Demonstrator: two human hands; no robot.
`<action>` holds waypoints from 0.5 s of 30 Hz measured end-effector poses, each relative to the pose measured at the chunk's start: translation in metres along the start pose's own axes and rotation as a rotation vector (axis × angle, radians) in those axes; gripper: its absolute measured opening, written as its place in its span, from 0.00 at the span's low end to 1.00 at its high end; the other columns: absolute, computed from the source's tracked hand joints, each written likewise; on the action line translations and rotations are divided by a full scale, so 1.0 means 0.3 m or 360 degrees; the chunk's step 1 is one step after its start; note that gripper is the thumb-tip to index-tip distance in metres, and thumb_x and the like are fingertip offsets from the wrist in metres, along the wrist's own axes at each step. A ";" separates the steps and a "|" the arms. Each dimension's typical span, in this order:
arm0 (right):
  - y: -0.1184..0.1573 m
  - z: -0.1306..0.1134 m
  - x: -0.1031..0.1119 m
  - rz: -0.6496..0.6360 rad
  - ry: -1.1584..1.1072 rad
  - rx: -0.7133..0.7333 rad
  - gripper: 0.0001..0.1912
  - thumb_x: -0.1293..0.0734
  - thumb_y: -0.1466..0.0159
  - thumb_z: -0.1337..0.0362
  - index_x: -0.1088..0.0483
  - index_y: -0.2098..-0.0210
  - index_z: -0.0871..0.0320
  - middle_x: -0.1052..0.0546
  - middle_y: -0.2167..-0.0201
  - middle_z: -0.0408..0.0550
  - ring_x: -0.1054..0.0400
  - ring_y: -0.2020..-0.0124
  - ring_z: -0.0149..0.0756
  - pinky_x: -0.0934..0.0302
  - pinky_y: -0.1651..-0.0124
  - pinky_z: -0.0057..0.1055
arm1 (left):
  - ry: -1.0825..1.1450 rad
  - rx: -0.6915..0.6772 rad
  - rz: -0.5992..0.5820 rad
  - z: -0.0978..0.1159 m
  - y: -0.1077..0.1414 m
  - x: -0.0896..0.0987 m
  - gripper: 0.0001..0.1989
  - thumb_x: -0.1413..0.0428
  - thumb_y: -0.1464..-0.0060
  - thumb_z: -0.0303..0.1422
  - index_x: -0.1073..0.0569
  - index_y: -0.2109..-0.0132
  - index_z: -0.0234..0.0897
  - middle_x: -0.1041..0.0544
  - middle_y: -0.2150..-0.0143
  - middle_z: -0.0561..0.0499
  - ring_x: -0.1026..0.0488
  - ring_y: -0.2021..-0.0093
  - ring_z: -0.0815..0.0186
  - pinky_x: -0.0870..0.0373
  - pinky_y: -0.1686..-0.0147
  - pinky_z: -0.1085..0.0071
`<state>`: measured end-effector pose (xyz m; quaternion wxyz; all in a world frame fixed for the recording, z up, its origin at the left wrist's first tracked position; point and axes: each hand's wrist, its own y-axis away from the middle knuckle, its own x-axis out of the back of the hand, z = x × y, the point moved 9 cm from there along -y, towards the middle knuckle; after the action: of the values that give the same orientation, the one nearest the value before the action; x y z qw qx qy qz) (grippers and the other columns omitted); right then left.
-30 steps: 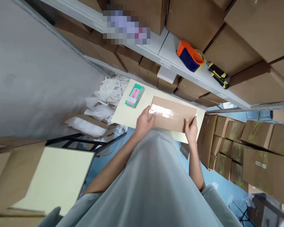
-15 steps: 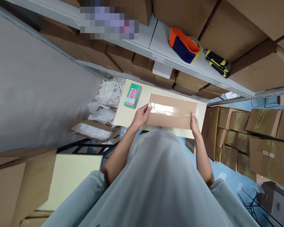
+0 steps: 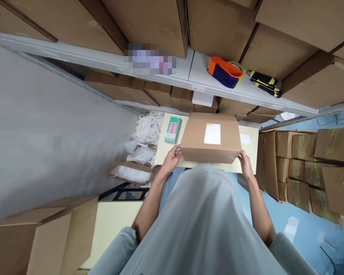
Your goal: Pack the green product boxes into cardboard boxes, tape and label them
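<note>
Shelf (image 3: 199, 70), upper frame, bearing brown boxes (image 3: 275, 57). Table (image 3: 162, 154), centre. Carton (image 3: 195, 133), one, at the table's middle; the person's left hand (image 3: 172, 157) and right hand (image 3: 246, 164) have fingers pinching its near corners, probably for even support. Tape dispenser (image 3: 225, 72), upper right, on the shelf, presumably within reach. Green-and-pink box (image 3: 172, 130), table's left end, likely clear of handling. White label (image 3: 212, 133), carton's upper face, probably for legibility.

An orange-and-blue tape dispenser (image 3: 224, 74) sits on a grey shelf (image 3: 200, 67). Black-and-yellow tools (image 3: 263, 79) lie just right of the dispenser, large brown cartons (image 3: 218, 30) behind it. Below and left of the dispenser are a green-and-pink box (image 3: 172, 130) and, farther out, white paper strips (image 3: 147, 129); to its lower right, taped cartons (image 3: 304, 147) stand stacked.
</note>
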<state>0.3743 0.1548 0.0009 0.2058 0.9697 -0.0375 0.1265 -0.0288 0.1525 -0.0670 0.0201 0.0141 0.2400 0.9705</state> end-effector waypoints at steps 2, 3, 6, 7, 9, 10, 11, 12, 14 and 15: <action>-0.007 0.065 -0.032 -0.0083 0.0009 -0.0051 0.45 0.38 0.30 0.27 0.23 0.32 0.54 0.20 0.31 0.57 0.31 0.26 0.54 0.38 0.22 0.56 | 0.0034 0.0080 0.0051 -0.080 -0.014 -0.008 0.25 0.40 0.43 0.41 0.23 0.40 0.38 0.14 0.41 0.39 0.18 0.37 0.51 0.28 0.29 0.47; -0.005 0.101 -0.044 -0.0116 0.0032 -0.0096 0.46 0.37 0.30 0.26 0.24 0.31 0.54 0.21 0.30 0.57 0.31 0.25 0.54 0.39 0.22 0.56 | 0.0036 0.0120 0.0086 -0.114 -0.018 -0.011 0.24 0.41 0.43 0.39 0.23 0.41 0.38 0.14 0.42 0.39 0.17 0.38 0.51 0.28 0.29 0.48; 0.013 0.211 -0.071 -0.0214 0.0145 -0.0278 0.48 0.38 0.31 0.23 0.23 0.32 0.56 0.21 0.31 0.60 0.30 0.26 0.54 0.40 0.21 0.55 | -0.0041 0.0256 0.0179 -0.190 -0.025 -0.012 0.18 0.43 0.43 0.36 0.22 0.46 0.39 0.12 0.47 0.41 0.16 0.42 0.52 0.25 0.33 0.48; 0.016 0.244 -0.080 -0.0253 0.0193 -0.0341 0.50 0.39 0.32 0.22 0.22 0.34 0.56 0.20 0.32 0.61 0.29 0.27 0.54 0.40 0.21 0.55 | -0.0078 0.0295 0.0194 -0.206 -0.031 -0.010 0.17 0.43 0.43 0.35 0.21 0.47 0.39 0.12 0.50 0.42 0.16 0.43 0.52 0.24 0.34 0.48; 0.003 0.290 -0.095 -0.0304 0.0253 -0.0425 0.51 0.40 0.33 0.20 0.19 0.38 0.58 0.19 0.34 0.63 0.27 0.29 0.55 0.38 0.22 0.55 | -0.0127 0.0340 0.0197 -0.221 -0.054 -0.005 0.16 0.43 0.44 0.35 0.20 0.50 0.38 0.12 0.53 0.42 0.16 0.46 0.51 0.22 0.36 0.47; -0.016 0.301 -0.097 -0.0290 0.0251 -0.0445 0.52 0.41 0.34 0.19 0.19 0.39 0.58 0.18 0.35 0.63 0.26 0.31 0.56 0.37 0.23 0.56 | -0.0137 0.0345 0.0194 -0.220 -0.074 -0.001 0.16 0.43 0.44 0.35 0.20 0.51 0.37 0.12 0.53 0.41 0.16 0.46 0.50 0.22 0.37 0.46; -0.042 0.304 -0.093 -0.0239 0.0226 -0.0450 0.53 0.42 0.34 0.19 0.19 0.39 0.59 0.18 0.34 0.64 0.25 0.32 0.56 0.36 0.24 0.56 | -0.0147 0.0342 0.0199 -0.214 -0.098 0.004 0.16 0.43 0.44 0.36 0.19 0.51 0.36 0.12 0.52 0.40 0.16 0.45 0.50 0.22 0.37 0.46; -0.073 0.300 -0.083 -0.0148 0.0185 -0.0444 0.54 0.43 0.33 0.19 0.20 0.38 0.60 0.20 0.33 0.65 0.24 0.32 0.55 0.34 0.25 0.56 | -0.0155 0.0330 0.0212 -0.202 -0.127 0.010 0.17 0.43 0.44 0.37 0.19 0.50 0.36 0.12 0.50 0.39 0.17 0.43 0.50 0.23 0.36 0.47; -0.138 0.278 -0.062 0.0037 0.0100 -0.0424 0.56 0.46 0.31 0.20 0.21 0.37 0.63 0.22 0.31 0.68 0.23 0.33 0.55 0.32 0.27 0.55 | -0.0167 0.0279 0.0246 -0.163 -0.191 0.017 0.19 0.43 0.42 0.39 0.19 0.47 0.37 0.14 0.43 0.38 0.20 0.37 0.51 0.25 0.33 0.49; -0.165 0.264 -0.061 0.0078 0.0073 -0.0418 0.56 0.48 0.30 0.20 0.21 0.37 0.64 0.22 0.31 0.69 0.22 0.35 0.55 0.30 0.28 0.54 | -0.0173 0.0247 0.0259 -0.138 -0.223 0.016 0.20 0.43 0.40 0.40 0.20 0.45 0.37 0.15 0.40 0.37 0.21 0.35 0.52 0.26 0.32 0.50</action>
<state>0.3811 0.1681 -0.0931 0.3286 0.9300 -0.0727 0.1476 -0.0330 0.1926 -0.1346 -0.0469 0.0877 0.3110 0.9452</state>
